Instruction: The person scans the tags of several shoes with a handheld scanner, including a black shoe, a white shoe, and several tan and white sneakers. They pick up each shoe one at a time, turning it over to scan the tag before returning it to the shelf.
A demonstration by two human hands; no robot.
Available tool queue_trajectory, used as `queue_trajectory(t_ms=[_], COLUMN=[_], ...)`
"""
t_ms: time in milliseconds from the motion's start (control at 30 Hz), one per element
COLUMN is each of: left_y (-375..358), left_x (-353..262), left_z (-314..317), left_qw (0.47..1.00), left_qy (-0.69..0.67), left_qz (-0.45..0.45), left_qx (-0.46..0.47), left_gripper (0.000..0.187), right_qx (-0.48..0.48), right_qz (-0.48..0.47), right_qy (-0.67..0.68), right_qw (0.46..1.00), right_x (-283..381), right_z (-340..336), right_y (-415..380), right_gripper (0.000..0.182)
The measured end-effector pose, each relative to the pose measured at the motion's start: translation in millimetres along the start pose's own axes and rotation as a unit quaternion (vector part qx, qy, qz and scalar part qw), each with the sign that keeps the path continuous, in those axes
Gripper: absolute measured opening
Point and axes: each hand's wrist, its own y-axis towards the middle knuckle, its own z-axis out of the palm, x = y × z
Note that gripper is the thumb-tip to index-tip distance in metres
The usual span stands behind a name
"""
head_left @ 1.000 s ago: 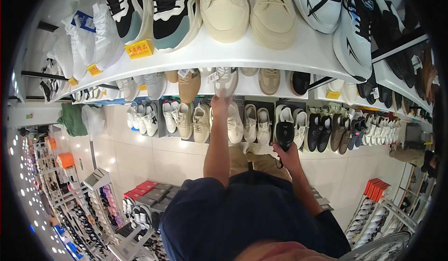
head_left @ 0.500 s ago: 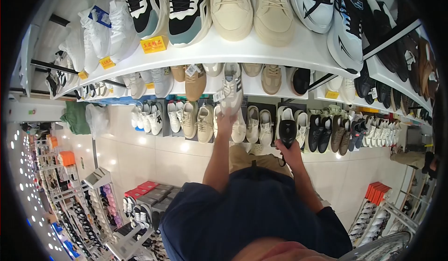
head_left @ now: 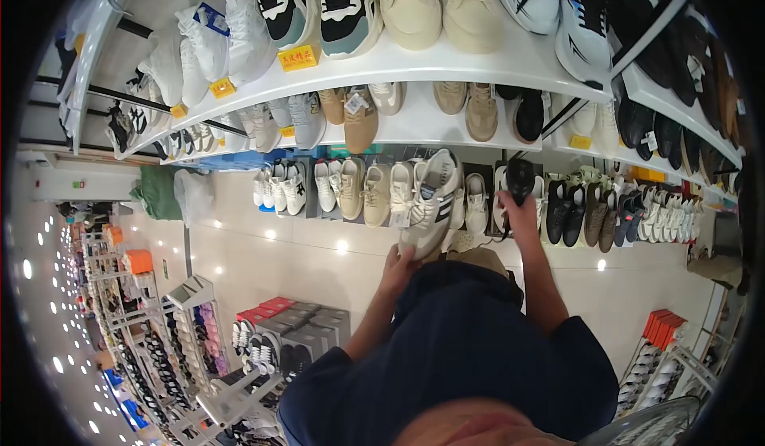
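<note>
Hands apart, left hand (head_left: 400, 266) clamped on toe end of striped sneaker (head_left: 431, 211), shoe off the shelf (head_left: 414, 121), just out from its front edge, white tag (head_left: 400, 214) hanging off it, right hand (head_left: 516, 209) gripping black handheld device (head_left: 520, 179).

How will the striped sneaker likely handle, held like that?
The striped sneaker should mostly keep its shape: its upper stands open unsupported. Gripped near the toe by the left hand, it may tip or swivel. Its tag looks thin, likely to swing.
</note>
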Motion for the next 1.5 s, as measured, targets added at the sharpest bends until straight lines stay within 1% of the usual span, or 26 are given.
queue_trajectory(t_ms=[67, 167, 233, 267, 333, 367, 400, 433, 500, 567, 600, 733, 833, 900, 933, 1000, 1033, 1100, 1133, 1200, 1300, 1333, 1367, 1433, 1467, 1500], left_y=[-22.3, -46.4, -46.5, -41.3, -36.6, -32.6, -29.1, -26.5, -26.9, -33.2, -35.6, -38.5, -37.2, -34.7, -36.2, -41.6, -40.0, -34.6, -32.1, -26.8, -36.1, -34.3, -32.9, -34.9, -37.6, -43.8], left_x=[-22.5, -69.0, -84.6, -89.5, -104.8, -108.6, -109.7, -112.1, -125.2, -147.5, -152.7, -171.6, -187.1, -194.7, -197.4, -202.4, -204.2, -208.5, -211.6, -217.8, -237.6, -238.6, -240.6, -247.0, -249.3, -253.4], left_z=[11.6, 37.6, 33.9, 27.2, 23.8, 23.0, 23.7, 23.0, 20.1, 28.1, 27.2, 5.6, -12.0, -21.0, -25.3, -35.7, -44.1, -63.7, -72.6, -86.8, -77.2, -79.8, -81.1, -79.2, -77.7, -73.2], left_qw=[0.999, 0.993, 0.986, 0.975, 0.948, 0.945, 0.951, 0.954, 0.954, 0.962, 0.957, 0.945, 0.939, 0.937, 0.936, 0.933, 0.933, 0.923, 0.924, 0.889, 0.917, 0.911, 0.913, 0.937, 0.939, 0.95], left_qy=[0.024, 0.079, 0.117, 0.159, 0.228, 0.235, 0.199, 0.161, 0.125, -0.03, -0.012, -0.04, -0.069, 0.01, 0.009, 0.007, 0.006, 0.116, 0.113, 0.185, 0.164, 0.14, 0.136, 0.095, 0.093, 0.07], left_qz=[0.005, 0.01, 0.008, 0.037, 0.108, 0.108, 0.144, 0.179, 0.167, 0.061, 0.076, 0.056, -0.006, 0.082, 0.08, 0.151, 0.148, 0.196, 0.195, 0.276, 0.25, 0.259, 0.259, 0.195, 0.193, 0.15], left_qx=[0.031, 0.089, 0.116, 0.153, 0.195, 0.201, 0.189, 0.177, 0.218, 0.266, 0.28, 0.321, 0.337, 0.341, 0.344, 0.326, 0.328, 0.309, 0.309, 0.315, 0.264, 0.288, 0.284, 0.274, 0.271, 0.264], left_gripper=[0.049, 0.05, 0.05, 0.05, 0.047, 0.047, 0.045, 0.044, 0.045, 0.053, 0.064, 0.065, 0.063, 0.059, 0.059, 0.05, 0.05, 0.044, 0.044, 0.041, 0.046, 0.051, 0.051, 0.053, 0.053, 0.051], right_qx=[-0.025, -0.047, -0.046, -0.05, -0.045, -0.031, -0.006, -0.012, 0.013, -0.001, -0.02, -0.038, -0.072, -0.067, -0.058, -0.063, -0.065, -0.079, -0.061, -0.034, -0.044, -0.064, -0.059, -0.114, -0.122, -0.121], right_qz=[-0.004, -0.018, -0.004, -0.088, -0.11, -0.131, -0.121, -0.123, -0.178, -0.172, -0.199, -0.241, -0.241, -0.231, -0.218, -0.218, -0.217, -0.221, -0.222, -0.227, -0.21, -0.2, -0.197, -0.14, -0.126, -0.123], right_qy=[0.055, 0.156, 0.178, 0.164, 0.194, 0.219, 0.24, 0.244, 0.268, 0.299, 0.284, 0.27, 0.282, 0.295, 0.31, 0.337, 0.366, 0.351, 0.364, 0.382, 0.382, 0.379, 0.376, 0.37, 0.366, 0.364], right_qw=[0.998, 0.986, 0.983, 0.981, 0.974, 0.967, 0.963, 0.962, 0.947, 0.939, 0.938, 0.931, 0.926, 0.925, 0.924, 0.914, 0.903, 0.906, 0.902, 0.895, 0.899, 0.901, 0.903, 0.911, 0.914, 0.915], right_x=[-1.2, 41.4, 45.6, 17.2, 29.1, 32.4, 30.3, 28.7, 31.6, 46.5, 54.6, 66.6, 69.7, 69.9, 70.5, 77.6, 82.6, 86.3, 86.3, 91.5, 98.0, 107.0, 106.8, 106.3, 107.5, 110.5], right_z=[-1.3, 0.6, -6.9, -12.3, -15.3, -14.7, -15.7, -11.1, 0.0, 21.0, 31.6, 60.2, 80.6, 88.6, 93.0, 104.6, 111.3, 121.5, 125.4, 137.2, 154.2, 162.9, 168.0, 176.8, 180.4, 185.2], right_y=[10.2, -5.3, -16.7, -7.4, -24.6, -33.0, -40.2, -46.3, -59.4, -76.8, -85.9, -109.3, -123.3, -129.2, -131.9, -137.8, -139.8, -139.5, -138.9, -140.0, -139.2, -143.1, -142.3, -140.7, -141.1, -141.6], right_gripper=[0.024, 0.03, 0.032, 0.031, 0.034, 0.038, 0.051, 0.051, 0.062, 0.07, 0.072, 0.077, 0.08, 0.08, 0.08, 0.08, 0.079, 0.082, 0.081, 0.078, 0.073, 0.062, 0.062, 0.052, 0.046, 0.046])
